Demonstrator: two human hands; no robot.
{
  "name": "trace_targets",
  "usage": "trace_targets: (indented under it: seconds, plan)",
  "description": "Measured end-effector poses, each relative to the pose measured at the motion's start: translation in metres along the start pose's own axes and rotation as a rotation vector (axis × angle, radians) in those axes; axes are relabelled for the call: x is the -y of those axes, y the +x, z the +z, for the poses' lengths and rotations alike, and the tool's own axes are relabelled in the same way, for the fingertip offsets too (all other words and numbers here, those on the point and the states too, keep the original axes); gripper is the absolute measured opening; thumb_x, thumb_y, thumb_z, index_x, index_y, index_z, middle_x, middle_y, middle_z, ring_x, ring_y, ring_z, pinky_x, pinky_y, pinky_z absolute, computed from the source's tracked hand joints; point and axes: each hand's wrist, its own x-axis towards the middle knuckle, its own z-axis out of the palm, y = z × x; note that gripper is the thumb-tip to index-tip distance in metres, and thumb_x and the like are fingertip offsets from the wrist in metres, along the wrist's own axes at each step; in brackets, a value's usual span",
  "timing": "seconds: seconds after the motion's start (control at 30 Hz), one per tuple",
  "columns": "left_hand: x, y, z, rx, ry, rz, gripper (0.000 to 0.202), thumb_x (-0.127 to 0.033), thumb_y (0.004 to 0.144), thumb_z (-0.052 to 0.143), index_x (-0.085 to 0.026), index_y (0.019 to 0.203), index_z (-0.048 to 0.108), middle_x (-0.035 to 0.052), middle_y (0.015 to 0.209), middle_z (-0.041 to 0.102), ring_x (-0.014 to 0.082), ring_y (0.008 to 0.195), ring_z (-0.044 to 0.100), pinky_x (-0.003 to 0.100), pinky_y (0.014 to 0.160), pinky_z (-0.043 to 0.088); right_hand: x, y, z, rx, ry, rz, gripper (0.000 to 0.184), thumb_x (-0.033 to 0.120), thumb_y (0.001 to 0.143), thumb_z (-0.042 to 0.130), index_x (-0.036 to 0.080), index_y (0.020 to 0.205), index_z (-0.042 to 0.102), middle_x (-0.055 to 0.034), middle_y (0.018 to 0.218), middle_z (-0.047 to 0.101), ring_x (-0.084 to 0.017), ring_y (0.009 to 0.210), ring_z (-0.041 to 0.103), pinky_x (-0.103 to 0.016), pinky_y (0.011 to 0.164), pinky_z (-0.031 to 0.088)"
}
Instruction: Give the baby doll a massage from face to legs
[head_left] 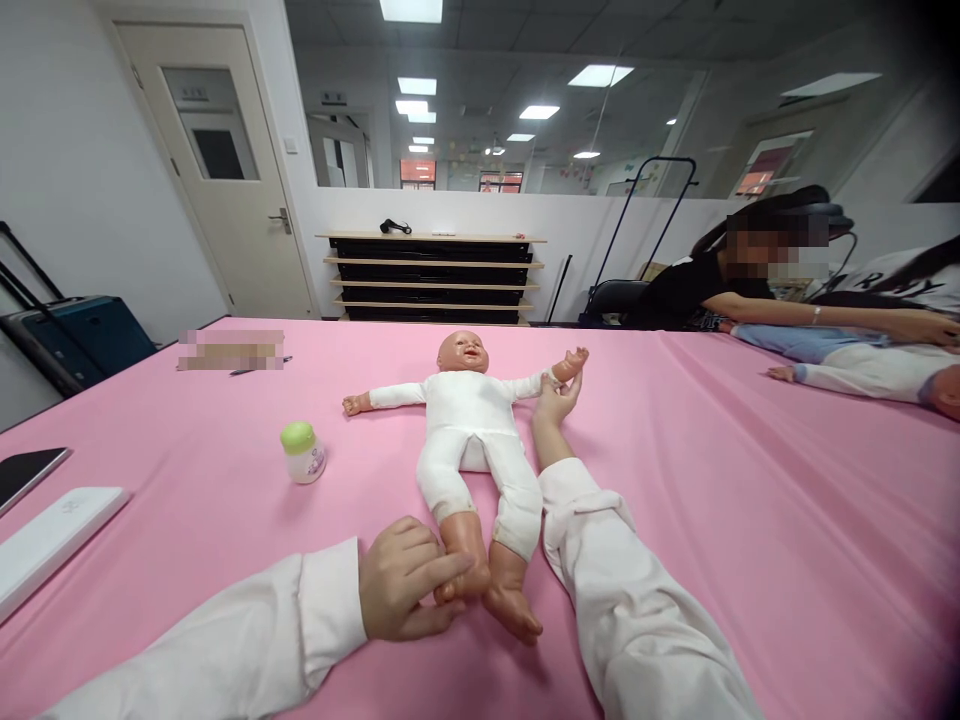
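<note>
Gently, left hand with fingers closed round a baby doll's foot, right hand gripping the doll's hand, green-lidded jar nearby, contents unseen, on pink worktop

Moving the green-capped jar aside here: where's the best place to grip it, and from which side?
Grip the jar around its body just under the green cap, coming from the near left. It stands upright, round and narrow, so it wraps easily, and that side stays clear of the doll on its right.
</note>
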Motion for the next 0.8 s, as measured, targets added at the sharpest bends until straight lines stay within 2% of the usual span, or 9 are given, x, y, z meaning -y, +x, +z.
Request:
trace_targets:
  seconds: [0.07, 0.17, 0.3, 0.4, 0.47, 0.53, 0.63, 0.7, 0.8]
  plan:
    - [0.002, 0.001, -0.003, -0.044, -0.008, -0.065, 0.029, -0.027, 0.084, 0.045, -0.014, 0.11, 0.049, -0.0001, 0.062, 0.056, 0.0114, 0.063, 0.051, 0.025, 0.063, 0.038, 0.011, 0.0, 0.008, 0.07, 0.011, -0.01, 0.063, 0.02, 0.068, 0.057, 0.016, 0.129, 0.043, -0.009, 0.129, 0.05, -0.017, 0.111, 0.052, -0.034, 0.097, 0.041]
    - [0.011, 0.003, -0.006, -0.083, 0.01, -0.2, 0.03, -0.025, 0.086, 0.045, -0.016, 0.115, 0.048, 0.0013, 0.071, 0.058, 0.0118, 0.07, 0.052, 0.025, 0.066, 0.04, 0.024, -0.005, 0.021, 0.25, 0.042, -0.064, 0.059, 0.017, 0.069, 0.057, 0.017, 0.127, 0.047, -0.0076, 0.128, 0.052, -0.017, 0.112, 0.052, -0.031, 0.097, 0.041]
    - [0.028, 0.006, -0.005, -0.118, 0.013, -0.445, 0.029, -0.025, 0.087, 0.045, -0.02, 0.114, 0.05, 0.0024, 0.082, 0.062, 0.0106, 0.07, 0.054, 0.024, 0.066, 0.044, 0.029, -0.015, 0.032, 0.475, -0.109, -0.136, 0.051, 0.018, 0.073, 0.054, 0.015, 0.123, 0.051, -0.0084, 0.126, 0.054, -0.019, 0.117, 0.049, -0.035, 0.101, 0.038]
    - [0.041, 0.01, -0.004, -0.134, -0.05, -0.671, 0.03, -0.029, 0.088, 0.043, -0.02, 0.116, 0.051, 0.0048, 0.1, 0.063, 0.013, 0.088, 0.059, 0.025, 0.076, 0.048, 0.028, -0.02, 0.036, 0.642, -0.23, -0.157, 0.048, 0.017, 0.075, 0.053, 0.016, 0.123, 0.053, -0.008, 0.127, 0.053, -0.02, 0.123, 0.044, -0.038, 0.103, 0.036]
    - [0.051, 0.013, -0.003, -0.151, -0.11, -0.769, 0.032, -0.032, 0.089, 0.042, -0.021, 0.118, 0.049, 0.0054, 0.112, 0.061, 0.0144, 0.1, 0.058, 0.027, 0.084, 0.047, 0.028, -0.023, 0.037, 0.76, -0.254, -0.191, 0.046, 0.014, 0.074, 0.054, 0.02, 0.12, 0.056, -0.0048, 0.126, 0.055, -0.019, 0.122, 0.044, -0.038, 0.103, 0.035]
    - [0.061, 0.017, -0.001, -0.162, -0.164, -0.821, 0.033, -0.035, 0.089, 0.042, -0.021, 0.118, 0.049, 0.0049, 0.115, 0.06, 0.0145, 0.103, 0.057, 0.028, 0.086, 0.046, 0.029, -0.025, 0.038, 0.876, -0.264, -0.239, 0.045, 0.011, 0.072, 0.056, 0.025, 0.114, 0.061, -0.0012, 0.122, 0.058, -0.019, 0.12, 0.047, -0.038, 0.103, 0.034]
    - [0.075, 0.022, 0.007, -0.141, -0.235, -0.879, 0.035, -0.039, 0.088, 0.042, -0.021, 0.117, 0.05, 0.0042, 0.11, 0.061, 0.0131, 0.092, 0.059, 0.027, 0.082, 0.046, 0.027, -0.027, 0.038, 1.005, -0.294, -0.289, 0.039, 0.01, 0.071, 0.059, 0.027, 0.106, 0.065, 0.0002, 0.118, 0.061, -0.02, 0.117, 0.05, -0.041, 0.102, 0.032]
    - [0.082, 0.024, 0.013, -0.123, -0.268, -0.904, 0.035, -0.04, 0.088, 0.042, -0.022, 0.117, 0.05, 0.0035, 0.109, 0.062, 0.0122, 0.086, 0.06, 0.027, 0.08, 0.047, 0.024, -0.027, 0.038, 1.039, -0.314, -0.298, 0.035, 0.012, 0.072, 0.06, 0.026, 0.103, 0.067, -0.0014, 0.116, 0.062, -0.022, 0.116, 0.051, -0.043, 0.102, 0.031]
    - [0.087, 0.026, 0.021, -0.09, -0.283, -0.894, 0.035, -0.037, 0.089, 0.04, -0.022, 0.119, 0.049, 0.003, 0.111, 0.061, 0.0127, 0.091, 0.059, 0.027, 0.083, 0.046, 0.02, -0.027, 0.038, 1.059, -0.323, -0.291, 0.035, 0.012, 0.071, 0.061, 0.025, 0.103, 0.067, -0.0034, 0.117, 0.062, -0.023, 0.116, 0.05, -0.044, 0.103, 0.029]
